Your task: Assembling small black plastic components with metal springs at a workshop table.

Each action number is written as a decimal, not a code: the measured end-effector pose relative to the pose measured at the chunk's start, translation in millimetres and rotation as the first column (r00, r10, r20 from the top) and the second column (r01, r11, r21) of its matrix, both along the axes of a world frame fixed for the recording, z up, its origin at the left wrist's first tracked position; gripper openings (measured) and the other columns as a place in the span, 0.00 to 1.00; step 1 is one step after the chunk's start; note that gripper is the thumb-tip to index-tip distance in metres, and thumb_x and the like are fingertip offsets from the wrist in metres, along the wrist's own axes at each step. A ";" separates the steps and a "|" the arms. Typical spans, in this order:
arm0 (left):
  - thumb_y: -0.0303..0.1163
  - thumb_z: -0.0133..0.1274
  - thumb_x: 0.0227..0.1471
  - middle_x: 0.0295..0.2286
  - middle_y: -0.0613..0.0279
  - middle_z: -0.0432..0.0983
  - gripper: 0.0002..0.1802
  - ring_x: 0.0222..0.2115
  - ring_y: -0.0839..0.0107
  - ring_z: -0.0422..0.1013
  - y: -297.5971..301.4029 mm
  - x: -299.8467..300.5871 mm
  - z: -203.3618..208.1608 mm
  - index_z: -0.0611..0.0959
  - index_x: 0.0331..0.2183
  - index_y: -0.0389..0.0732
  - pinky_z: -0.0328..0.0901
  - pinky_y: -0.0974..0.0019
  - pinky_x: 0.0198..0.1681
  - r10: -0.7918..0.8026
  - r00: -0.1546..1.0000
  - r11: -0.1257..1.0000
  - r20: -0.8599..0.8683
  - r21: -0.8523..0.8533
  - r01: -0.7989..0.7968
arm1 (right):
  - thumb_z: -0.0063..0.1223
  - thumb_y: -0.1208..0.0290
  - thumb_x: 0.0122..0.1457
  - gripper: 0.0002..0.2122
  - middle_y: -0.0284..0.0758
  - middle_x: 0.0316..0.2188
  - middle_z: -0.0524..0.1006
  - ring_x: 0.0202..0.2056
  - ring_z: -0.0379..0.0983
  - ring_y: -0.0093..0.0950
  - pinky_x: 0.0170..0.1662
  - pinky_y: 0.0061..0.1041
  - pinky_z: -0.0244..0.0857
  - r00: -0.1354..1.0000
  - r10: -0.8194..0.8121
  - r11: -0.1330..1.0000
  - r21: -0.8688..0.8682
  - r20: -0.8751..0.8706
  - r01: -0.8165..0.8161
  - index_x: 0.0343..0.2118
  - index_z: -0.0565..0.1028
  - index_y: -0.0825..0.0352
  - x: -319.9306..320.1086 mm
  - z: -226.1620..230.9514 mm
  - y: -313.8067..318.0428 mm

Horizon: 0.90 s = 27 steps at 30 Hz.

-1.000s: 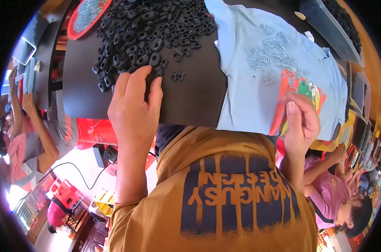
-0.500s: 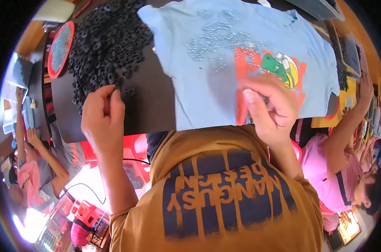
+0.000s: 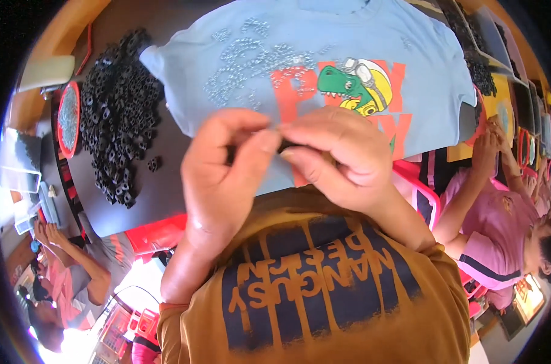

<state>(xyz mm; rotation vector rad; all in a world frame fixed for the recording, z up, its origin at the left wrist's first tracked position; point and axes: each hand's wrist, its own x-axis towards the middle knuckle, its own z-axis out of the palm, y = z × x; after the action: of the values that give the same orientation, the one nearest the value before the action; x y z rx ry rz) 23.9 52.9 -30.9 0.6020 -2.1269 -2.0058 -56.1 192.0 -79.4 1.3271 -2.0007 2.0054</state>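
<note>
My left hand (image 3: pixel 224 170) and my right hand (image 3: pixel 342 159) meet over the front of a light blue T-shirt (image 3: pixel 196 45), fingertips together. Pinched in the left fingers is a small black piece (image 3: pixel 282 144), mostly covered. The right fingers are closed against it; what else they hold is hidden. Many small clear, shiny rings (image 3: pixel 242 57) lie scattered on the shirt, beside its green dinosaur print. A heap of small black hollow pieces (image 3: pixel 120 103) spreads on the dark table to the left, with one piece (image 3: pixel 154 163) lying apart.
A red-rimmed round tray (image 3: pixel 77 121) of small shiny parts stands left of the heap. The dark table's (image 3: pixel 114 221) front edge runs close to my body. People sit on both sides, one in a pink shirt (image 3: pixel 497 227) at right. Clear bins (image 3: pixel 491 33) stand at far right.
My left hand has come from the black heap to the middle, and my right hand has moved left to meet it. The view has shifted, too.
</note>
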 end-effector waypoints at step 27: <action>0.24 0.54 0.42 0.20 0.60 0.69 0.06 0.20 0.62 0.68 -9.4 -47.5 -15.4 0.78 0.28 0.41 0.63 0.65 0.21 -0.393 0.919 0.480 -0.039 -0.861 0.168 | 0.60 0.81 0.41 0.11 0.36 0.24 0.75 0.23 0.72 0.31 0.25 0.25 0.64 0.998 -0.015 0.990 -0.142 -0.064 0.006 0.31 0.75 0.70 -0.7 -1.2 -2.0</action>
<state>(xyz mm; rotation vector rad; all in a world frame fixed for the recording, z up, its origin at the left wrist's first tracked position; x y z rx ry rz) -23.7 43.6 -46.3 -0.1770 -2.7592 -0.7649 -56.8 190.0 -80.6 1.3308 -1.7969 2.0290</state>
